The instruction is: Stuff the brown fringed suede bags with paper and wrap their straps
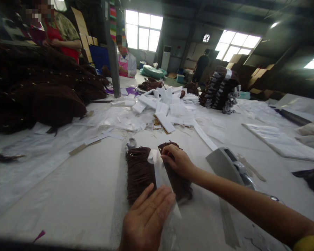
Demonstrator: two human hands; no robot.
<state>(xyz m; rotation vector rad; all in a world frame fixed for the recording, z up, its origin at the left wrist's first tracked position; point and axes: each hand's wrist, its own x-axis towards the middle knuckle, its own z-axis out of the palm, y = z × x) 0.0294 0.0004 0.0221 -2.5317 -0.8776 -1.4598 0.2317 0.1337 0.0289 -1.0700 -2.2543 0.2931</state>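
Note:
A folded dark brown knitted piece (140, 170) lies on the white table (75, 195) right in front of me. A white paper band (157, 169) runs over its middle. My left hand (146, 218) lies flat with fingers stretched out, pressing the near end of the band and the clear plastic under it. My right hand (176, 160) reaches in from the right, fingers curled on the far end of the band at the top of the brown piece.
A grey tape dispenser (229, 167) stands just right of my right arm. Loose white bands (162, 111) litter the table's middle. Piles of brown garments (42, 90) rise at left, another stack (221, 89) at back right. Other people work at the far left and back.

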